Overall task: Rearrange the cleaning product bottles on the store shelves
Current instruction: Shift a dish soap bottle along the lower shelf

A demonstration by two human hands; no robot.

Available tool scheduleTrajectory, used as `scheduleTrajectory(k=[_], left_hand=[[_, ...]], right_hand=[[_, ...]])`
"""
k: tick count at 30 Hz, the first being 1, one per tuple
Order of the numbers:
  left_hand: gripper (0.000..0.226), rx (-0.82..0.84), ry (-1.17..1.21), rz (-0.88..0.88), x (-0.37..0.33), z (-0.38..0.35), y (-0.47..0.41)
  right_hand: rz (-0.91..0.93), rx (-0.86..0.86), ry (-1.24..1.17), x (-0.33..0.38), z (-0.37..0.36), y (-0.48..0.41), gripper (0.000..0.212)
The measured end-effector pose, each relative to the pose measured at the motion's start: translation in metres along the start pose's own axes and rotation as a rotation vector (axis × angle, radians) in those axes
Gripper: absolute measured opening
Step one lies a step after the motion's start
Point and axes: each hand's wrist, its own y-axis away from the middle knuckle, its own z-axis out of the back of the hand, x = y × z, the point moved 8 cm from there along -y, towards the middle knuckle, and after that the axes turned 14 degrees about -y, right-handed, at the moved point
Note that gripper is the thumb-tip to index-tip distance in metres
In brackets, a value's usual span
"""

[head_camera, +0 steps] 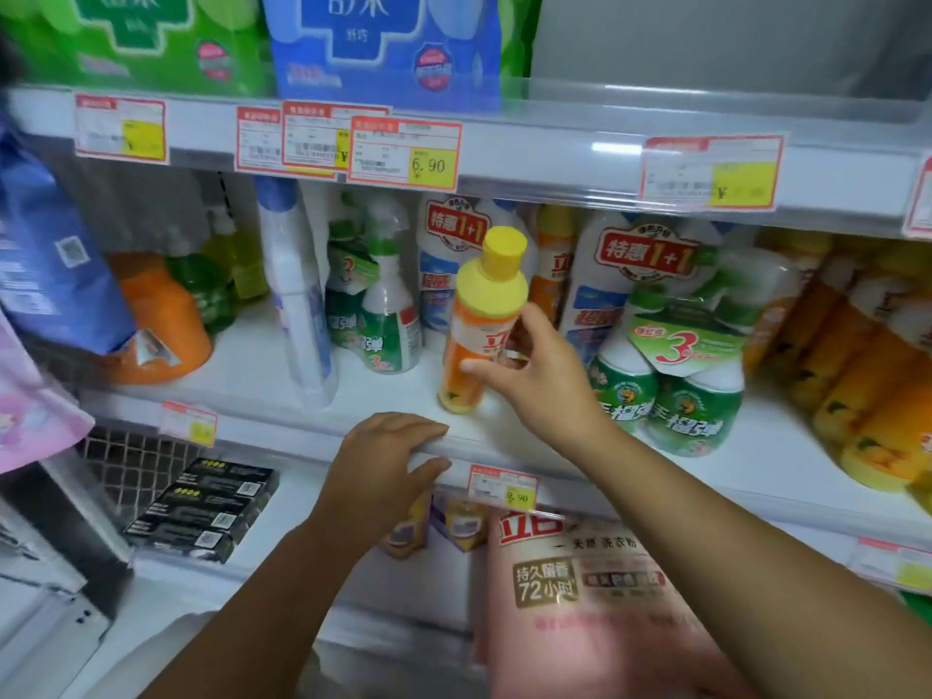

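An orange bottle with a yellow cap (pixel 481 315) stands slightly tilted near the front of the middle shelf (pixel 282 391). My right hand (pixel 534 375) is wrapped around its right side, thumb across the front. My left hand (pixel 388 461) rests on the shelf's front edge, fingers over the rail, holding no bottle. Behind stand green-and-white spray bottles (pixel 388 315), a tall white-and-blue bottle (pixel 297 295) and white bottles with red "1+1" labels (pixel 640 274). A shrink-wrapped green pack (pixel 671 375) sits right of my hand.
Orange and yellow bottles (pixel 857 375) fill the shelf's right end; an orange jug (pixel 161 320) sits at the left. Blue (pixel 383 47) and green (pixel 141 37) packs line the top shelf. Below lie black boxes (pixel 201 507) and a pink detergent bag (pixel 595 597). Price tags (pixel 403 151) hang along the rails.
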Motion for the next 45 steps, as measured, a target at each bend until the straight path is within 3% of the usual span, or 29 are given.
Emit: scheduleTrajectory(k=[7, 13, 17, 19, 21, 26, 33, 39, 45], left_hand=[[0.067, -0.008, -0.080, -0.078, -0.057, -0.011, -0.014], [0.062, 0.003, -0.044, -0.171, -0.121, -0.031, -0.028], [0.050, 0.031, -0.041, -0.209, -0.149, -0.043, -0.035], [0.057, 0.036, -0.026, -0.220, -0.157, -0.047, -0.039], [0.063, 0.045, -0.012, -0.224, -0.163, -0.051, -0.041], [0.053, 0.040, 0.002, -0.192, -0.159, -0.053, -0.043], [0.069, 0.061, 0.029, -0.138, -0.143, -0.050, -0.039], [0.053, 0.075, 0.031, -0.145, -0.143, -0.049, -0.039], [0.054, 0.053, 0.069, -0.168, -0.150, -0.048, -0.042]], right_hand=[[0.056, -0.248, 0.025, 0.029, 0.119, 0.077, 0.046], [0.069, -0.445, 0.245, 0.048, 0.216, 0.119, 0.046], [0.011, -0.519, 0.373, 0.033, 0.257, 0.132, 0.048], [-0.035, -0.544, 0.382, 0.018, 0.271, 0.130, 0.049], [-0.070, -0.573, 0.365, 0.005, 0.281, 0.123, 0.045], [-0.090, -0.631, 0.377, -0.010, 0.287, 0.103, 0.050], [-0.049, -0.666, 0.397, -0.016, 0.279, 0.102, 0.061], [-0.111, -0.616, 0.386, -0.030, 0.273, 0.111, 0.067], [-0.140, -0.634, 0.386, -0.040, 0.269, 0.114, 0.076]])
